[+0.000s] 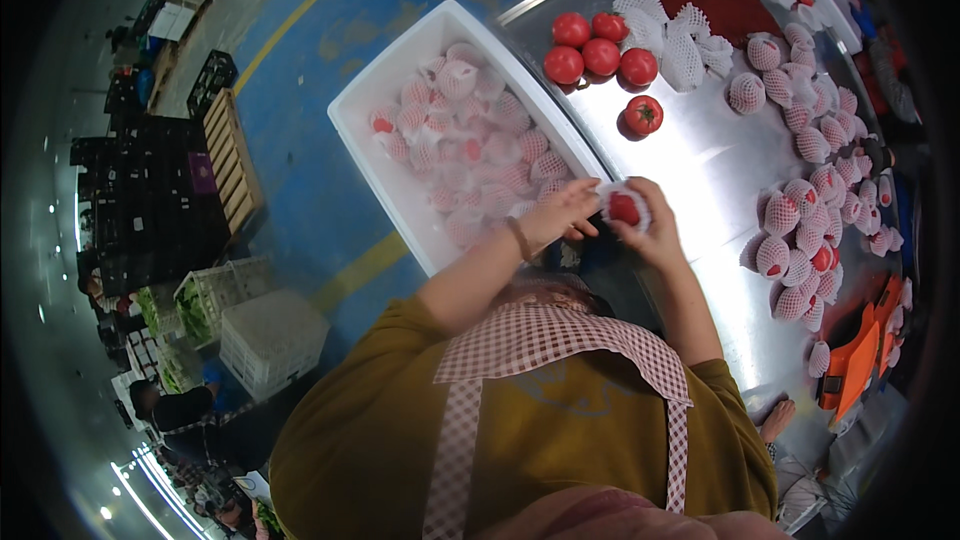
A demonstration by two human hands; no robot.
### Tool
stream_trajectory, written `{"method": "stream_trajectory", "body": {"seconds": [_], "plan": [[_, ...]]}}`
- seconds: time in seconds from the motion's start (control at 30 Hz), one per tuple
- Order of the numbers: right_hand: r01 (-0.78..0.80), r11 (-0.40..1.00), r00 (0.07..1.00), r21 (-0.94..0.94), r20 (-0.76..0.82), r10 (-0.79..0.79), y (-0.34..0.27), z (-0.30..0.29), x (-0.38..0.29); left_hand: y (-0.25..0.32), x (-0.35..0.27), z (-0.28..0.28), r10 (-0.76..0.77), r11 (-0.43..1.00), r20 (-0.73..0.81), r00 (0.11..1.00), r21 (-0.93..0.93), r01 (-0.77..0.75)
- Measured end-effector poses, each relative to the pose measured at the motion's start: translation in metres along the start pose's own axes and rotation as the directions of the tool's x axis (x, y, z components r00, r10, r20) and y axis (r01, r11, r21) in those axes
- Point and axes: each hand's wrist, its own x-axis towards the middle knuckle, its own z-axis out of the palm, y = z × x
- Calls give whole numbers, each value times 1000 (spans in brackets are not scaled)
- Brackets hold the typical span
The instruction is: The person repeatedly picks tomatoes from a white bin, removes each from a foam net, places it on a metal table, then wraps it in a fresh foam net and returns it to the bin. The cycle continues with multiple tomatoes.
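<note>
A tomato in a white foam net sleeve (624,208) is in my right hand (654,229), its red skin showing through the sleeve's open end. My left hand (562,211) is beside it with fingers apart; whether a fingertip touches the net is hard to tell. Both hands are over the near right rim of a white foam box (358,136), which holds many net-wrapped tomatoes (469,150). On the metal table beyond my right hand, a single bare tomato (643,115) lies apart from a cluster of bare tomatoes (601,57).
Empty foam nets (681,52) are heaped by the bare tomatoes. Wrapped tomatoes (802,240) spread along the metal table's (705,187) right side, near an orange scale-like object (855,360). Another person's hand (778,420) is at lower right. Crates (274,341) and a wooden pallet (227,157) stand left.
</note>
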Motion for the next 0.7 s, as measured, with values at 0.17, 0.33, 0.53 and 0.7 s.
{"method": "stream_trajectory", "body": {"seconds": [0.17,0.33,0.53,0.7], "plan": [[-298,912,920,-281,-340,196,95,-96,-28,-33,7,-115,55,798,-490,870,545,256],[-424,441,774,-791,-570,-278,117,-189,-51,-82,-30,-163,30,397,-681,732,680,616],[-223,721,753,-656,-586,-301,70,-144,-29,-82,-17,-157,-255,100,-775,578,573,813],[-93,928,856,-361,-504,-110,34,-52,-13,-42,-29,-163,-298,74,-618,728,745,663]]}}
